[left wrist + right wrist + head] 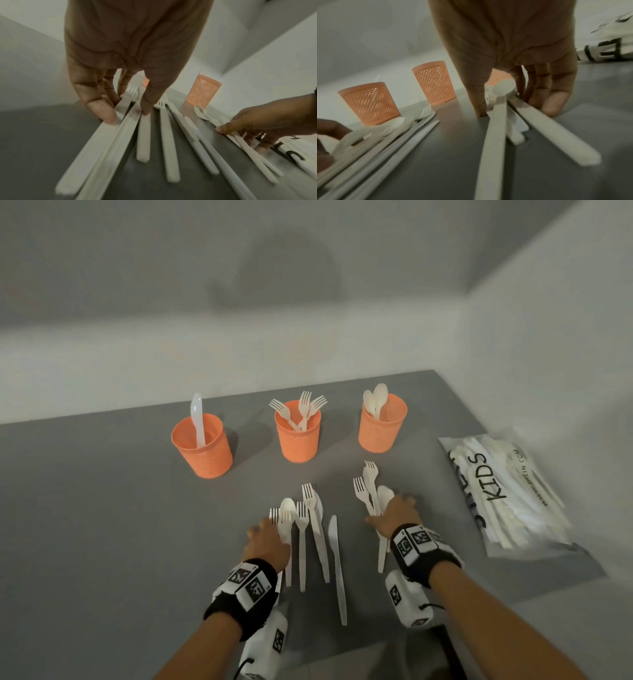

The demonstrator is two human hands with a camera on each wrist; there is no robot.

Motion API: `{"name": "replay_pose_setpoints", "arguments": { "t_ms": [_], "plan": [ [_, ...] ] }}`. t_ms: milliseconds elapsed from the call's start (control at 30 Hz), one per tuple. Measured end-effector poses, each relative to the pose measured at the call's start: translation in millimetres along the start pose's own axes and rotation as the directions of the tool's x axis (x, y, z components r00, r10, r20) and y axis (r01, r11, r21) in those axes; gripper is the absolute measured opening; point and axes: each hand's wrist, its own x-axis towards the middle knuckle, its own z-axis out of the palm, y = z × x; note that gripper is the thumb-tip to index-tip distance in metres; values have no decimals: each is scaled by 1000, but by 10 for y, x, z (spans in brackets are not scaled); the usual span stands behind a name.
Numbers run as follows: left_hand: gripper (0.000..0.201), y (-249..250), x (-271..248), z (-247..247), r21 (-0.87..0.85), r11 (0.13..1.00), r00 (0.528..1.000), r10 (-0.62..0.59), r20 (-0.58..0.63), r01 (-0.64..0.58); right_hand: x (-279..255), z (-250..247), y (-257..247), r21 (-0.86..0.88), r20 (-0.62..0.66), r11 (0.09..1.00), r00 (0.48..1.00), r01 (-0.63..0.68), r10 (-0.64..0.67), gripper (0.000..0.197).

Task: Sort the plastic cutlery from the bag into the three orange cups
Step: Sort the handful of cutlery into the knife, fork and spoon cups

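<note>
Three orange cups stand in a row: the left cup (202,446) holds a knife, the middle cup (297,433) forks, the right cup (382,428) spoons. White cutlery lies on the grey table in two groups. My left hand (270,529) (127,115) pinches the handles of the left bundle (120,129), a spoon and a fork, between thumb and fingers. My right hand (394,511) (517,111) grips the right bundle (494,121) of forks and a spoon. Between the hands lie two forks (301,542) and a knife (337,570).
The clear bag (503,494) printed "KIDS", still holding cutlery, lies at the right by the wall. White walls close off the table (102,508) at the back and right. Its front edge runs just under my wrists.
</note>
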Motion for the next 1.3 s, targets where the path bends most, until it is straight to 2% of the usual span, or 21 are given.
{"name": "replay_pose_setpoints", "arguments": {
  "t_ms": [100, 200, 267, 333, 433, 533, 600, 667, 767, 867, 900, 967, 1033, 1067, 1100, 1167, 1267, 1300],
  "plan": [
    [47, 63, -64, 86, -10, 1000, 999, 28, 44, -28, -102, 55, 91, -1, -14, 1000, 1000, 22, -22, 72],
    [36, 175, -87, 218, -46, 995, 991, 94, 99, -90, -221, 119, 36, -8, 27, 998, 998, 58, -57, 68],
    [22, 268, -92, 266, -105, 985, 976, 154, 155, -139, -272, 145, -48, -4, 88, 998, 994, 67, -67, 76],
    [24, 356, -72, 328, -181, 974, 955, 177, 238, -135, -285, 176, -124, 2, 131, 998, 990, 60, -59, 90],
    [32, 515, -131, 303, -365, 931, 949, 129, 286, -16, -256, 224, -167, -45, 128, 997, 990, 68, -62, 107],
    [27, 632, -201, 231, -540, 830, 927, 81, 367, 141, -227, 282, -158, -170, 21, 981, 995, 96, -94, 89],
    [32, 645, -135, 244, -575, 791, 892, 87, 443, 208, -183, 295, -165, -225, -47, 969, 992, 99, -113, 77],
    [31, 678, -65, 257, -583, 778, 880, 84, 468, 236, -120, 251, -173, -212, -43, 971, 992, 110, -122, 66],
    [29, 743, 30, 341, -592, 770, 890, 73, 450, 236, 1, 132, -164, -206, 40, 968, 990, 144, -139, 68],
    [32, 803, 55, 362, -581, 794, 917, 77, 390, 181, 84, 88, -153, -214, 60, 965, 988, 154, -144, 75],
    [31, 818, 64, 347, -571, 811, 941, 80, 328, 130, 106, 90, -148, -222, 58, 962, 987, 162, -153, 77],
    [29, 777, 212, 328, -495, 869, 991, 79, 110, -14, 141, 85, -133, -255, 56, 947, 980, 198, -189, 77],
    [22, 727, 352, 252, -416, 900, 986, 77, -147, -132, 162, 70, -112, -283, 75, 925, 967, 254, -243, 71],
    [11, 719, 408, 210, -441, 883, 971, 65, -229, -162, 173, 70, -96, -300, 88, 909, 958, 288, -275, 69],
    [13, 713, 455, 172, -462, 867, 960, 62, -273, -187, 177, 70, -79, -317, 98, 892, 947, 321, -306, 66],
    [36, 734, 541, 99, -421, 879, 955, 114, -273, -225, 190, 66, -53, -349, 105, 861, 928, 371, -358, 60],
    [38, 797, 670, 60, -342, 886, 943, 249, -219, -313, 204, 57, -23, -367, 119, 826, 902, 428, -415, 53],
    [38, 817, 673, 52, -319, 897, 949, 264, -174, -307, 205, 48, -16, -373, 121, 816, 895, 441, -429, 51]
  ]
}}
